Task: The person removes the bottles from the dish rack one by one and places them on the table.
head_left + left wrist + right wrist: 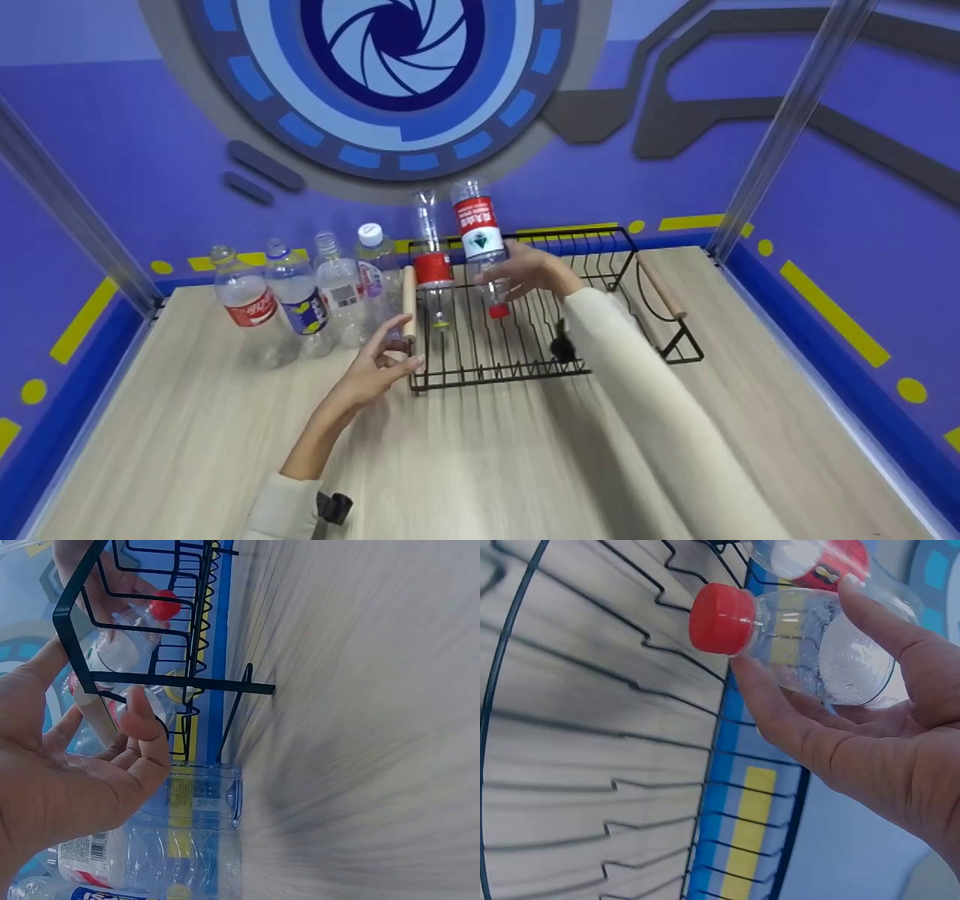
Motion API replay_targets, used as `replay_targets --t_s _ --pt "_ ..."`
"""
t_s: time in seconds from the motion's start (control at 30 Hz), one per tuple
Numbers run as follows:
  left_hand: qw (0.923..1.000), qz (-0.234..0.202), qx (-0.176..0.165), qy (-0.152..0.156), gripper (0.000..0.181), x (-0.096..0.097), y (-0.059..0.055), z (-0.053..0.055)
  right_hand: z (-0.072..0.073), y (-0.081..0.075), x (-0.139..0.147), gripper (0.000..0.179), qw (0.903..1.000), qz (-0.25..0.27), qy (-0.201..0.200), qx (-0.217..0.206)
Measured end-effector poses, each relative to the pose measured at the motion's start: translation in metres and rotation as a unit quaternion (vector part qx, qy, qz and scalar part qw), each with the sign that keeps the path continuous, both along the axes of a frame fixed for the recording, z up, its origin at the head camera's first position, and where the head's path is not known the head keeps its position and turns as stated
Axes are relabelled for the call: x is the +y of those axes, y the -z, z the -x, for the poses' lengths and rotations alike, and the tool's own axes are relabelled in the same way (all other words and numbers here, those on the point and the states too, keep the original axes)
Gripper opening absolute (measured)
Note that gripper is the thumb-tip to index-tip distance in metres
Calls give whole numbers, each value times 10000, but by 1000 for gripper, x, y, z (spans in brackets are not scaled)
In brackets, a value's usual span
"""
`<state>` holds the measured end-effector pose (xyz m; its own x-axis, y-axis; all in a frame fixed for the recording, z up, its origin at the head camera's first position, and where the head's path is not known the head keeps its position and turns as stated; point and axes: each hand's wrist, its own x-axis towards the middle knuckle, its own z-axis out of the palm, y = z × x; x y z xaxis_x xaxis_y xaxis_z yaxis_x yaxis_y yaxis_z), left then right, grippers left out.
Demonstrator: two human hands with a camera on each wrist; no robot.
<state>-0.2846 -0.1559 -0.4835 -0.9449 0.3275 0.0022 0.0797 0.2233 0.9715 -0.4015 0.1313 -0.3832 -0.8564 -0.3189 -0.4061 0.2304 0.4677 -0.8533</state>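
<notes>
My right hand [525,270] grips a clear plastic bottle [478,225] upside down, its red cap [721,619] pointing down over the black wire rack [457,379]. The bottle wears a red and white label, and fingers and thumb lie on both sides of it near the neck. Beside it another inverted bottle [433,268] with a red label and yellow cap leans in the rack. At the rack's left end, my left hand [375,371] has its thumb and fingers about the wooden handle [409,300] and frame corner; some fingertips are hidden in the left wrist view.
Left of the rack stand several empty bottles upright: a red-labelled one [253,307], a blue-labelled one [304,307], a clear one [341,289] and a white-capped one [375,262]. A second wooden handle [660,285] is at the rack's right end. A blue patterned wall [525,150] rises behind.
</notes>
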Motion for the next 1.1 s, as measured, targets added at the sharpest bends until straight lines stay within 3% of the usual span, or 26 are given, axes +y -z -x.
replay_targets --t_s 0.1,0.23,0.47,0.63,0.83,1.1 --pt "10000 -41 74 29 73 -4 0 0 -2 -6 8 76 9998 66 -154 63" --pt "9999 -104 33 53 73 5 1 3 -10 -15 33 75 9990 3 -385 228" --pt "9999 -86 -54 -13 73 3 2 0 -35 -23 69 76 9941 -137 -931 532" --pt "9996 -144 -98 -222 72 0 0 -2 -54 -27 95 84 9920 -288 -1076 596" --pt "9989 -138 28 -437 70 1 3 -4 -69 -27 123 69 9880 -427 -1301 716" --pt "9968 -8 349 -713 65 4 7 -10 -92 -31 129 68 9830 -448 -1474 1003"
